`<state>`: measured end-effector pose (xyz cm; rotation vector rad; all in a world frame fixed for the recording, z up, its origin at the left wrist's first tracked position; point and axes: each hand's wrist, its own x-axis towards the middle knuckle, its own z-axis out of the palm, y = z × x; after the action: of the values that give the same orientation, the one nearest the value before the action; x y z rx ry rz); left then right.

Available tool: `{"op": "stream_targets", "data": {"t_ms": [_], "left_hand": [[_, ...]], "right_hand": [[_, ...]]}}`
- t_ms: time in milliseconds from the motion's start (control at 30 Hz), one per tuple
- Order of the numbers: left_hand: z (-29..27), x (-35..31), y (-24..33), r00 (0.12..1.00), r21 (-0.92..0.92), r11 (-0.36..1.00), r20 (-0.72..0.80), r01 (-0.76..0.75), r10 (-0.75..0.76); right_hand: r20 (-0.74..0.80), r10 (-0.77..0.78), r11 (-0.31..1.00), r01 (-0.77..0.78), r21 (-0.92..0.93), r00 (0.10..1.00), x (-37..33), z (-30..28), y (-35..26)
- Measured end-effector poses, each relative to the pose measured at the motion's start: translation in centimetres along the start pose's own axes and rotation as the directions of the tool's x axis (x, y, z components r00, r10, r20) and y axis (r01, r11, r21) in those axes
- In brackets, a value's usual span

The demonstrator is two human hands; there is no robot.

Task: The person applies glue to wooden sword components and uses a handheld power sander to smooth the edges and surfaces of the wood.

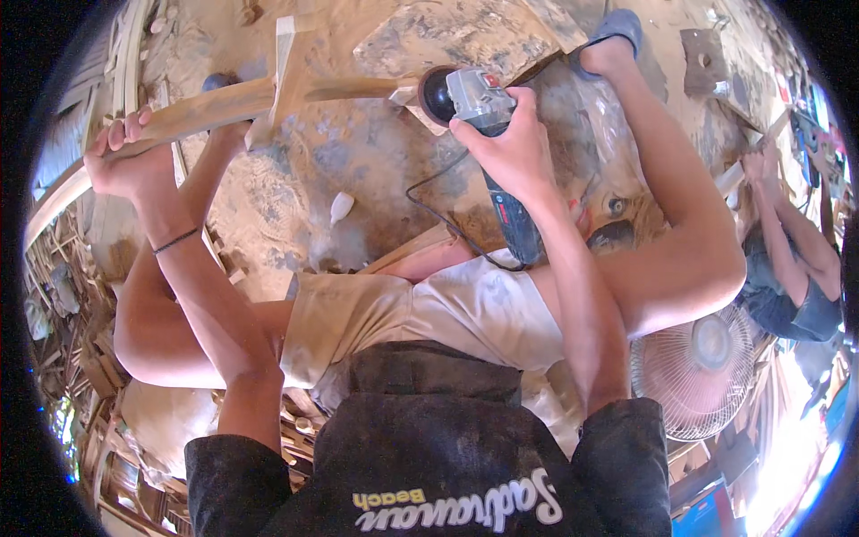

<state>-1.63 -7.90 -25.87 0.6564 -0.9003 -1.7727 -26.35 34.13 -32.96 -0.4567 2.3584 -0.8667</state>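
My left hand [121, 161] is closed round a long pale wooden piece [210, 109] at the upper left. A short wooden crosspiece [285, 67] stands across it, and a narrower wooden part [358, 88] runs on to the right. My right hand [510, 143] grips an angle grinder [479, 97] by its head and upper body. The grinder's dark round disc [437, 96] is at the right end of the narrow part; I cannot tell whether they touch. Its dark body hangs down toward my lap, and a black cord [429, 201] loops to its left.
A small white object [341, 208] lies on the dusty floor [286, 197] between my legs. A round-caged fan [693, 371] stands by my right knee. Another person [787, 259] sits at the far right. Wood scraps [85, 358] are piled at the left.
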Motion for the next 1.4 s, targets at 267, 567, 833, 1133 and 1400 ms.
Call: {"op": "stream_targets", "data": {"t_ms": [267,567,833,1133,1400], "left_hand": [[-4.8,1.8,0.0,0.885,-0.207,0.958,0.458,0.199,-0.085],[-2.5,1.2,0.4,0.761,-0.159,0.956,0.642,0.246,-0.090],[-2.7,1.3,-0.1,0.776,-0.111,0.976,0.625,0.186,-0.077],[-4.7,2.8,0.7,0.750,-0.089,0.961,0.646,0.262,-0.144],[-4.4,2.5,0.7,0.749,-0.084,0.970,0.651,0.228,-0.119]], "right_hand": [[-0.047,0.013,0.999,-0.015,-0.036,0.999,-0.4,-0.9,-0.4],[-0.044,-0.019,1.000,0.020,0.017,0.999,0.0,-0.2,-0.7],[0.010,0.024,0.995,-0.023,-0.101,1.000,-0.4,-1.0,-1.0],[-0.033,-0.063,0.998,0.063,0.006,0.997,-0.2,-0.9,-0.1],[-0.031,-0.008,0.996,0.006,-0.085,0.999,-0.2,-1.3,-0.1]]}}
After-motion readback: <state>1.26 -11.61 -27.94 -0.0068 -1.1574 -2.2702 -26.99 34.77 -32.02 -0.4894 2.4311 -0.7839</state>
